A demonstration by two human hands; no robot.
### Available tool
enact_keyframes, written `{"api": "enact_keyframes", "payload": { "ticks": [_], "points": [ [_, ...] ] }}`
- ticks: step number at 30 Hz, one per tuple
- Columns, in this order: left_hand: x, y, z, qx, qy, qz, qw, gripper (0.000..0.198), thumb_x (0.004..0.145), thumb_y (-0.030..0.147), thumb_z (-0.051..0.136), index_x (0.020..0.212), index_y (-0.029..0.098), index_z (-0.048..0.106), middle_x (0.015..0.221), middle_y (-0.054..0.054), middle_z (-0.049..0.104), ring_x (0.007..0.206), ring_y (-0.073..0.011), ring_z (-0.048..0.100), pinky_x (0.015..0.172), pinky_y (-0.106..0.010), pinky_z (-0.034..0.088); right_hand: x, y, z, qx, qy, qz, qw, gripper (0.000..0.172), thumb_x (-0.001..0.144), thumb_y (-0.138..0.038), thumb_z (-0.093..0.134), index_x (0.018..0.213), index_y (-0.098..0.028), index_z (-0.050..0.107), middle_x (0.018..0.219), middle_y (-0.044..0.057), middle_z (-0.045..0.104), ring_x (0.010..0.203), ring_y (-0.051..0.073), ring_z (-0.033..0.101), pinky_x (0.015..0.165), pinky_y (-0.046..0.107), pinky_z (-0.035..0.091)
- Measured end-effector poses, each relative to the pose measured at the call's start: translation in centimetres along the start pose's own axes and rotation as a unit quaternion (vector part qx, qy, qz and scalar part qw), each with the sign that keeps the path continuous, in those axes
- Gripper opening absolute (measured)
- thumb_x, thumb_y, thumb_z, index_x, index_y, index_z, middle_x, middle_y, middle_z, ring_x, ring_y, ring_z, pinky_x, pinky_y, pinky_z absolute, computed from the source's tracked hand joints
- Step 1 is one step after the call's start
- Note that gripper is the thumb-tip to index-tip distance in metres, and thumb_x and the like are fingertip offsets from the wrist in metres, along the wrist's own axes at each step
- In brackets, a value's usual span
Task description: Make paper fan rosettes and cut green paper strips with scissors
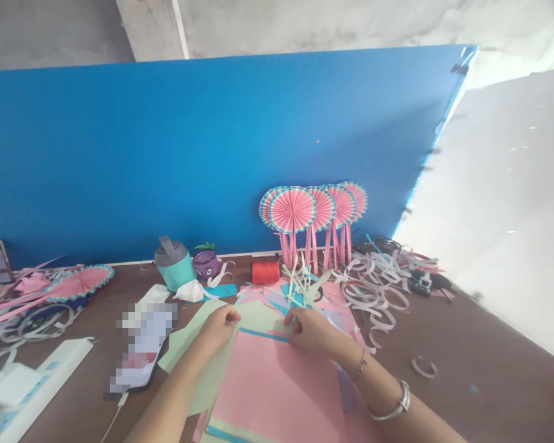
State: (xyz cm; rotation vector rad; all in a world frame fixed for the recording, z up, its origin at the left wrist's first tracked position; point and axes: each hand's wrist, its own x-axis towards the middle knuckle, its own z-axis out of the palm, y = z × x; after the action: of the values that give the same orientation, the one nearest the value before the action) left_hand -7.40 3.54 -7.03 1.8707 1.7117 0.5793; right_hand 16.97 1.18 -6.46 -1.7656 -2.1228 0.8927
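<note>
A pink sheet lies in front of me, with blue strips along its far and near edges and a pale green band at the near edge. My left hand is at its far left corner, fingers curled, over pale green paper. At the far right corner my right hand has its thumb and fingers pressed together on the blue strip. Whatever is between the left fingertips is too small to make out. More pink and lilac paper lies beneath.
Round pink paper fans lean on the blue partition. Nearby are red thread, a teal cup, a purple cup and curled paper strips. A phone and power strip lie left.
</note>
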Motion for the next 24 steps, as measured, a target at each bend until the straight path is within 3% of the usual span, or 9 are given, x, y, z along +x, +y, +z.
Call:
{"api": "enact_keyframes", "payload": {
  "ticks": [3, 5, 8, 10, 16, 19, 24],
  "points": [
    [0.0, 0.5, 0.0, 0.004, 0.048, 0.016, 0.999, 0.029, 0.069, -0.001, 0.037, 0.077, 0.017, 0.058, 0.085, -0.004, 0.063, 0.084, -0.0167, 0.059, 0.078, -0.029, 0.044, -0.1, -0.1, -0.1, 0.004, 0.004, -0.002, 1.0, 0.031, 0.067, -0.008, 0.057, 0.096, -0.018, 0.061, 0.075, 0.001, 0.065, 0.063, 0.011, 0.053, 0.052, 0.02, 0.029],
    [-0.7, 1.6, 0.3, 0.011, 0.089, 0.09, 0.992, 0.03, 0.071, 0.001, 0.037, 0.08, 0.018, 0.06, 0.089, -0.005, 0.062, 0.087, -0.0176, 0.058, 0.08, -0.03, 0.044, 0.0, -0.1, 0.0, 0.003, 0.006, -0.001, 1.0, 0.032, 0.067, -0.008, 0.057, 0.097, -0.018, 0.061, 0.073, 0.0, 0.065, 0.061, 0.011, 0.052, 0.051, 0.019, 0.028],
    [-2.7, 4.0, 1.0, 0.019, 0.005, 0.241, 0.97, 0.032, 0.077, 0.004, 0.038, 0.085, 0.02, 0.065, 0.091, -0.005, 0.062, 0.093, -0.0178, 0.055, 0.085, -0.03, 0.042, 0.1, 0.0, 0.2, -0.002, 0.012, 0.004, 1.0, 0.03, 0.067, -0.01, 0.06, 0.096, -0.019, 0.062, 0.069, 0.0, 0.064, 0.059, 0.011, 0.051, 0.051, 0.02, 0.028],
    [-4.0, 5.3, 1.5, 0.061, -0.076, 0.283, 0.954, 0.038, 0.08, 0.006, 0.037, 0.099, 0.023, 0.065, 0.098, -0.006, 0.062, 0.098, -0.0189, 0.053, 0.086, -0.03, 0.042, 0.2, 0.1, 0.4, 0.005, 0.021, 0.0, 1.0, 0.025, 0.069, -0.014, 0.062, 0.094, -0.018, 0.062, 0.069, 0.001, 0.064, 0.059, 0.011, 0.052, 0.052, 0.02, 0.029],
    [-5.6, 6.8, 2.6, 0.23, -0.139, 0.251, 0.93, 0.039, 0.082, 0.004, 0.033, 0.105, 0.015, 0.062, 0.104, -0.011, 0.06, 0.099, -0.0231, 0.052, 0.086, -0.035, 0.041, 0.1, 0.1, 0.3, 0.004, 0.031, -0.014, 0.999, 0.021, 0.071, -0.023, 0.066, 0.091, -0.018, 0.062, 0.065, 0.001, 0.062, 0.059, 0.012, 0.052, 0.054, 0.021, 0.03],
    [-5.9, 7.0, 2.7, 0.259, -0.134, 0.246, 0.925, 0.037, 0.08, 0.003, 0.034, 0.103, 0.014, 0.061, 0.106, -0.012, 0.058, 0.096, -0.0244, 0.052, 0.081, -0.036, 0.042, -0.2, 0.0, -0.4, 0.009, 0.01, -0.006, 1.0, 0.026, 0.068, -0.027, 0.068, 0.092, -0.018, 0.062, 0.065, 0.0, 0.061, 0.059, 0.012, 0.051, 0.053, 0.021, 0.03],
    [-6.2, 7.3, 2.8, 0.29, -0.122, 0.242, 0.918, 0.038, 0.079, 0.002, 0.034, 0.104, 0.014, 0.06, 0.107, -0.013, 0.055, 0.094, -0.0258, 0.052, 0.077, -0.037, 0.043, -0.6, 0.1, -1.6, 0.026, -0.05, 0.003, 0.998, 0.036, 0.061, -0.014, 0.063, 0.097, -0.02, 0.061, 0.072, -0.001, 0.061, 0.059, 0.011, 0.051, 0.049, 0.019, 0.03]
  ]
}}
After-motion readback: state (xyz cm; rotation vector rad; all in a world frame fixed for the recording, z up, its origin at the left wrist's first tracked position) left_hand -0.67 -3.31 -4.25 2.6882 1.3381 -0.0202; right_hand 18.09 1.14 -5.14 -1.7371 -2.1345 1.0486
